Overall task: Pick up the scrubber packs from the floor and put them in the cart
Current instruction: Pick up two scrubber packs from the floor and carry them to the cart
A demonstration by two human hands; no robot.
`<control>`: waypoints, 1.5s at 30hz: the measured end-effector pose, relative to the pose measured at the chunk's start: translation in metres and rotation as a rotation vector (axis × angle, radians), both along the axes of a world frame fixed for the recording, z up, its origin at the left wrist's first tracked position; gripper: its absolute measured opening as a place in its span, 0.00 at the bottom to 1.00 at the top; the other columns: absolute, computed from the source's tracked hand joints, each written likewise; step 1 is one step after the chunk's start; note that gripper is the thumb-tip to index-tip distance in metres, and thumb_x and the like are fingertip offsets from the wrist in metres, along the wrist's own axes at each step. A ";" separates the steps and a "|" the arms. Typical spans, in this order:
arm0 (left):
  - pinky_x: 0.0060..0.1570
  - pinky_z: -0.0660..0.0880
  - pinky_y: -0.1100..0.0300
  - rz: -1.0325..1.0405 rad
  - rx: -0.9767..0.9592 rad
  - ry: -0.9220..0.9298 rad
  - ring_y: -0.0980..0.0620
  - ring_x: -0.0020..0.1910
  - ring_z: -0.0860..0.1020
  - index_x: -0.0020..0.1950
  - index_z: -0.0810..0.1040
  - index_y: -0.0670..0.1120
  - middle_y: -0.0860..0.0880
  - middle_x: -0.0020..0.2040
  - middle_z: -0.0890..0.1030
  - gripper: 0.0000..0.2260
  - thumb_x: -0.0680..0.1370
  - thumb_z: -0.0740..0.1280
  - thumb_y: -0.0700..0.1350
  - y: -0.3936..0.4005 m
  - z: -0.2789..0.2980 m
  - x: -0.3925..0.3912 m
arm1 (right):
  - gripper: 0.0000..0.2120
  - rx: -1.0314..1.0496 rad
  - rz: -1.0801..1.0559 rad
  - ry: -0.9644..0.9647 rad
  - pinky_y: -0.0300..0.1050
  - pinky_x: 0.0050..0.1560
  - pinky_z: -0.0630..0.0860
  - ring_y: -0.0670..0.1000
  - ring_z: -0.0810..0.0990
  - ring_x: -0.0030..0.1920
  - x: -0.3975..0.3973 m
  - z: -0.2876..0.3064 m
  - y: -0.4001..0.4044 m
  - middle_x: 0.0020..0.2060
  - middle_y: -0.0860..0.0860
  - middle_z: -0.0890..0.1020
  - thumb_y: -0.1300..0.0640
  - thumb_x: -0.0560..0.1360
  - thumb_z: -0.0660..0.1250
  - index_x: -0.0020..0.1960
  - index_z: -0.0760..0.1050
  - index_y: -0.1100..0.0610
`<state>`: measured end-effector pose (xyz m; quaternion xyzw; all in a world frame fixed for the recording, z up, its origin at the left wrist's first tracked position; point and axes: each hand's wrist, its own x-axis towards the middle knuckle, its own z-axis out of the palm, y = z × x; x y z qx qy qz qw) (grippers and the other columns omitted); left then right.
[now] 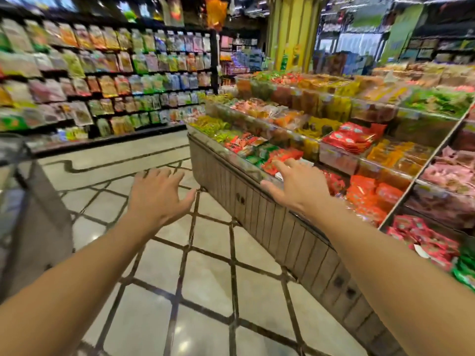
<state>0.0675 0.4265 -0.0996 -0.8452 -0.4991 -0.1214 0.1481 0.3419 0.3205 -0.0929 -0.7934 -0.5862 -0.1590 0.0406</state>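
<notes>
Tiled floor [205, 291] bare ahead, no scrubber packs in sight. Wall shelves [108, 80] of snack bags left; tiered snack display [321, 140] right. Grey cart [33, 227] at left edge. Left hand [156, 196] and right hand [298, 186] outstretched, fingers spread, holding nothing.

My single view — head-worn, facing forward and down an aisle — sits close above both outstretched forearms, tiled floor [205, 278] below, snack display [295, 227] near right.
</notes>
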 end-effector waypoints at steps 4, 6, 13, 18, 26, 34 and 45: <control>0.66 0.70 0.45 0.055 -0.004 0.010 0.43 0.66 0.76 0.73 0.74 0.51 0.46 0.66 0.80 0.29 0.79 0.54 0.66 0.061 -0.010 -0.026 | 0.36 -0.009 0.091 -0.005 0.54 0.54 0.77 0.60 0.76 0.66 -0.021 -0.003 0.076 0.68 0.56 0.76 0.28 0.79 0.50 0.80 0.61 0.49; 0.65 0.71 0.44 0.082 -0.020 0.013 0.44 0.65 0.76 0.73 0.73 0.51 0.46 0.65 0.80 0.30 0.79 0.54 0.66 0.092 -0.016 -0.033 | 0.36 -0.010 0.121 -0.009 0.54 0.55 0.78 0.60 0.76 0.65 -0.025 -0.008 0.115 0.67 0.56 0.76 0.28 0.79 0.51 0.79 0.62 0.49; 0.63 0.71 0.46 0.170 -0.067 0.021 0.44 0.63 0.77 0.70 0.76 0.49 0.46 0.63 0.81 0.26 0.77 0.58 0.62 0.203 -0.027 -0.034 | 0.32 -0.052 0.228 0.088 0.54 0.54 0.77 0.60 0.76 0.66 -0.019 -0.028 0.258 0.68 0.54 0.75 0.31 0.79 0.58 0.76 0.65 0.48; 0.59 0.72 0.47 0.221 -0.078 0.009 0.43 0.59 0.79 0.66 0.80 0.48 0.46 0.58 0.84 0.28 0.73 0.57 0.61 0.281 -0.027 -0.033 | 0.28 -0.121 0.316 0.169 0.53 0.53 0.79 0.59 0.77 0.63 -0.012 -0.039 0.360 0.62 0.53 0.78 0.33 0.79 0.60 0.71 0.69 0.48; 0.61 0.70 0.49 0.298 -0.117 0.034 0.46 0.65 0.76 0.73 0.73 0.50 0.48 0.64 0.80 0.27 0.78 0.58 0.61 0.399 -0.035 -0.039 | 0.31 -0.115 0.380 0.189 0.53 0.54 0.77 0.58 0.76 0.66 -0.024 -0.043 0.505 0.66 0.54 0.77 0.34 0.79 0.60 0.76 0.65 0.48; 0.64 0.69 0.49 0.333 -0.143 0.008 0.45 0.66 0.75 0.74 0.72 0.51 0.47 0.65 0.79 0.26 0.79 0.59 0.60 0.542 -0.065 -0.058 | 0.31 -0.084 0.437 0.163 0.53 0.57 0.77 0.59 0.76 0.67 -0.057 -0.061 0.656 0.68 0.53 0.76 0.34 0.79 0.61 0.77 0.65 0.49; 0.67 0.65 0.49 0.357 -0.214 -0.031 0.45 0.69 0.73 0.75 0.70 0.51 0.48 0.68 0.77 0.26 0.79 0.60 0.59 0.770 -0.068 -0.088 | 0.29 -0.085 0.427 0.124 0.52 0.52 0.77 0.57 0.76 0.66 -0.084 -0.053 0.883 0.65 0.52 0.77 0.35 0.80 0.60 0.75 0.66 0.49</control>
